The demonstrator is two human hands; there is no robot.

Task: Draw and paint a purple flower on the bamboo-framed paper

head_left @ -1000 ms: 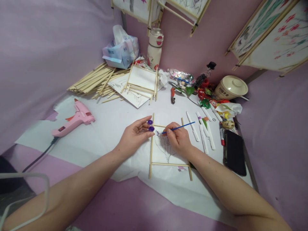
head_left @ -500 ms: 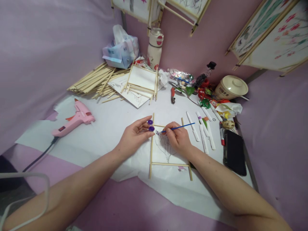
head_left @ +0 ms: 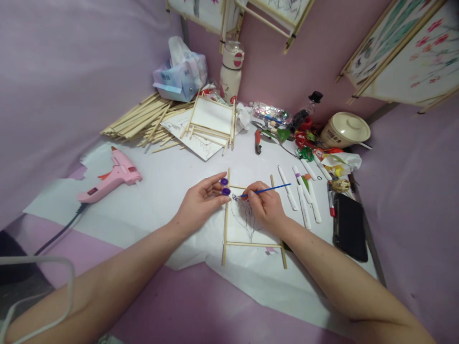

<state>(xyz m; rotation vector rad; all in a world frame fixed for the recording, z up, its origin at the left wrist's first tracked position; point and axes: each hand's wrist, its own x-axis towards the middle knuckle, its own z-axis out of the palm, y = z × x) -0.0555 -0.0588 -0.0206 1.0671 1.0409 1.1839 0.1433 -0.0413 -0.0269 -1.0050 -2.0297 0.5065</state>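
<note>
My left hand (head_left: 201, 199) is closed around two small joined pots of purple paint (head_left: 225, 191), held over the left edge of a stick-framed sheet. In my right hand (head_left: 264, 204) is a thin blue paintbrush (head_left: 269, 189), pinched near its tip. The brush tip meets the upper left of the white paper (head_left: 238, 231), beside a small purple mark. Dark outlines of a flower-like drawing run down the sheet, partly hidden by my right hand. Thin wooden sticks (head_left: 225, 248) frame the paper on all sides.
White markers (head_left: 287, 188) lie to the right, with a black phone (head_left: 349, 228) beyond them. A pink glue gun (head_left: 111, 177) rests at left. Behind are wooden sticks (head_left: 134, 119), a tissue box (head_left: 182, 76), a bottle (head_left: 230, 76), pliers (head_left: 257, 141) and a lidded bowl (head_left: 343, 130).
</note>
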